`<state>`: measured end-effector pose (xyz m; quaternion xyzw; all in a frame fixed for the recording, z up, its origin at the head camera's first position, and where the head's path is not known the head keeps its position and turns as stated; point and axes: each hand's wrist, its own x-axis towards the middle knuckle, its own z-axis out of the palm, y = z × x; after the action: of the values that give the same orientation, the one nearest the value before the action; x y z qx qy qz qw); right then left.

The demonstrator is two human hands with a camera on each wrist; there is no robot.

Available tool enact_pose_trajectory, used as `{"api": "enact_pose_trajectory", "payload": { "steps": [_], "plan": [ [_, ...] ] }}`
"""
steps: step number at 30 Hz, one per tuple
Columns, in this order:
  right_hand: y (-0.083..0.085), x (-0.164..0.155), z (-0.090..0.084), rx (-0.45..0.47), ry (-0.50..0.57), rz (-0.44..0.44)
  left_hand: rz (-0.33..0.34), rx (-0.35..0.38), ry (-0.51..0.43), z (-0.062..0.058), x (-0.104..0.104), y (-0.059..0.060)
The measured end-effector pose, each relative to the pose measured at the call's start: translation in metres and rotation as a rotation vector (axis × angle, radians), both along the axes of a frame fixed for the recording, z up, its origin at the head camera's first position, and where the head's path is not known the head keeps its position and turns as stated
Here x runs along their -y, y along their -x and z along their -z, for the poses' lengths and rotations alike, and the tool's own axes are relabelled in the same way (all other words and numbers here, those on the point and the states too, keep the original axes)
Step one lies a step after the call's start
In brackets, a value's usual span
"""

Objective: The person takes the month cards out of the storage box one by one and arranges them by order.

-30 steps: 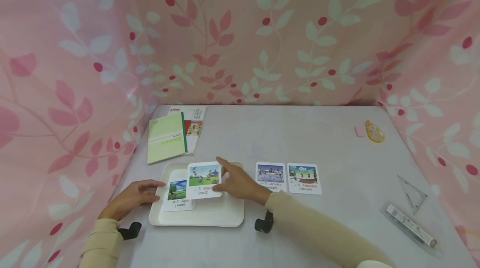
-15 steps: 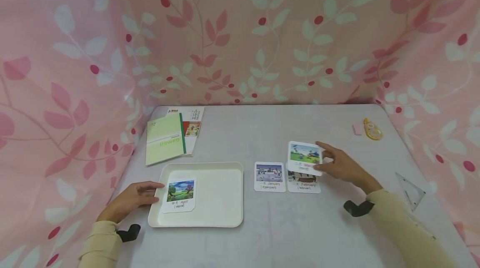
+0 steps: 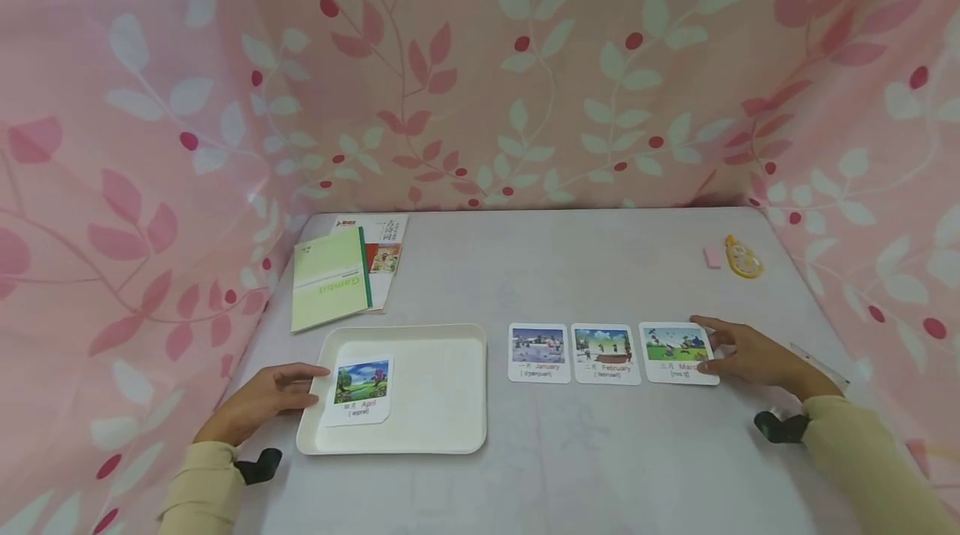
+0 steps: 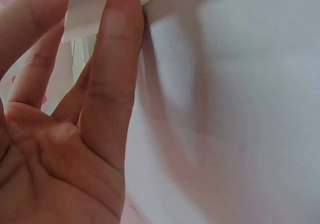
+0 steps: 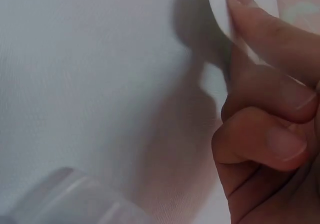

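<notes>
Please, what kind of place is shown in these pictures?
Probably a small study or teaching desk, screened by pink leaf-print curtains. Picture cards for months, such as the March card under the right hand, lie in a row on the table. Workbooks lie nearby.

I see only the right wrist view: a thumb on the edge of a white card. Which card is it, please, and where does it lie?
Observer: The right hand holds the March card by its right edge. The card lies on the table, just right of the February card.
Operator: What does the other hand do?
Observer: The left hand rests against the left rim of the white tray, with its fingers straight.
Operator: Is anything in that tray?
Observer: One card, the April card, lies in its left part.
</notes>
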<state>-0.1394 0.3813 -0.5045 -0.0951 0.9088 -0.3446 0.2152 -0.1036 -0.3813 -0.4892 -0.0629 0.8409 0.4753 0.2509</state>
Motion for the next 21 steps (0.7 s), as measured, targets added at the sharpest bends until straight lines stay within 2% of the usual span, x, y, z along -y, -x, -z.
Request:
{"api": "enact_pose_trajectory", "payload": {
  "steps": [2,7,13,18,21],
  "plan": [
    [0.000,0.002,0.001,-0.024,-0.017,-0.011,0.003,-0.004,0.005,0.000,0.000,0.000],
    [0.002,0.012,-0.004,-0.066,-0.139,-0.021,0.007,-0.004,0.019,0.000,0.001,-0.001],
    [0.007,0.020,-0.008,-0.100,-0.282,-0.092,-0.010,0.012,0.012,-0.001,-0.001,-0.001],
    [0.010,0.026,-0.015,-0.090,-0.328,-0.114,-0.024,0.007,-0.014,-0.001,-0.002,-0.001],
    [0.010,0.029,-0.021,-0.067,-0.339,-0.117,-0.011,-0.003,-0.033,-0.001,-0.002,-0.001]
  ]
}}
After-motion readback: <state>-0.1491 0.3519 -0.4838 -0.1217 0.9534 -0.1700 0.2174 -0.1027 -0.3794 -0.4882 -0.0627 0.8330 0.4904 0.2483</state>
